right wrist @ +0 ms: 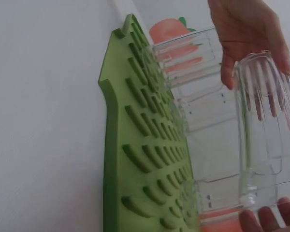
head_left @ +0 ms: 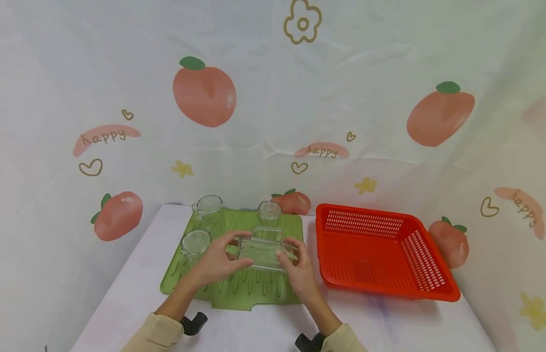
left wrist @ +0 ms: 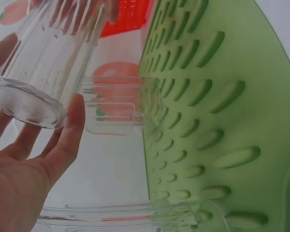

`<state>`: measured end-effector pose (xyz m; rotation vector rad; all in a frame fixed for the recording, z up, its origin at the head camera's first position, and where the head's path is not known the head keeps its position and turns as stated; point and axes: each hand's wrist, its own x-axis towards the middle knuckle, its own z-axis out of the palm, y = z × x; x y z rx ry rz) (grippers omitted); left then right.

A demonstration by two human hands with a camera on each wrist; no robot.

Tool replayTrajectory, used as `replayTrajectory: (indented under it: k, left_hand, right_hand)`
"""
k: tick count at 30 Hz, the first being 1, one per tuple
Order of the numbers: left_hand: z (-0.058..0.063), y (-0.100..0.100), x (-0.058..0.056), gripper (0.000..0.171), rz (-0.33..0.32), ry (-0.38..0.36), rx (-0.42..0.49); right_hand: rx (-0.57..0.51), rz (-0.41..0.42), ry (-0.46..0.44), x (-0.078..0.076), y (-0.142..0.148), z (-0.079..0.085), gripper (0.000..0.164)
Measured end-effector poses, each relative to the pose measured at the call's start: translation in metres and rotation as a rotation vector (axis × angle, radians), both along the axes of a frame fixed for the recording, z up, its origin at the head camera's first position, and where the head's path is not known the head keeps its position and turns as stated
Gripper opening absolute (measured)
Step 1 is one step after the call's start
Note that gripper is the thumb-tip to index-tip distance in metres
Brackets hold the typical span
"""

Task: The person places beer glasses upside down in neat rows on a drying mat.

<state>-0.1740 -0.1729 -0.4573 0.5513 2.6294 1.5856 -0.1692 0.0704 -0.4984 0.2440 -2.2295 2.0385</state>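
Note:
A clear glass mug (head_left: pixel 261 253) lies sideways between both hands above a green drying mat (head_left: pixel 238 288), its handle toward the back. My left hand (head_left: pixel 217 261) grips the base end; in the left wrist view its thumb and fingers (left wrist: pixel 70 135) curl round the thick glass bottom. At the opposite end, my right hand (head_left: pixel 301 271) holds the mug with the thumb on its near side. Only the right fingertips (right wrist: pixel 268 220) show in the right wrist view. Three more glass mugs stand on the mat: one at back left (head_left: pixel 210 217), one at front left (head_left: pixel 196 244) and one at the back (head_left: pixel 269 211).
To the right of the mat sits a red plastic basket (head_left: pixel 365 288) with slotted walls, on the white tabletop (head_left: pixel 264 332). A white printed cloth (head_left: pixel 264 98) hangs behind the table and along its sides.

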Motion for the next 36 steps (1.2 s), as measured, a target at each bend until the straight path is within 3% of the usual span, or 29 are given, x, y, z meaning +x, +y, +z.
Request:
replayTrajectory:
  k: [7,12,15,21,29,36]
  left_hand:
    - [0.006,0.002,0.0,0.062,0.041,0.026,-0.067]
    - [0.009,0.006,0.001,0.061,0.084,0.037,-0.118]
    - [0.01,0.007,0.001,0.059,0.108,0.036,-0.131]
    - [0.016,0.008,0.002,0.056,0.125,0.031,-0.156]
    - [0.023,0.012,0.004,0.052,0.15,0.103,-0.214]
    - [0.029,0.014,0.007,0.05,0.141,0.146,-0.264]
  right_hand:
    - [0.352,-0.158,0.402,0.004,-0.002,-0.002,0.043]
    - [0.529,-0.175,0.558,0.01,-0.006,0.0,0.053]
    - [0.565,-0.134,0.563,0.012,-0.008,0.002,0.06]
    - [0.584,-0.047,0.491,0.014,-0.01,0.003,0.069]
    - [0.678,-0.031,0.517,0.016,-0.016,0.003,0.082]
    - [0.77,-0.035,0.485,0.018,-0.021,0.002,0.093]
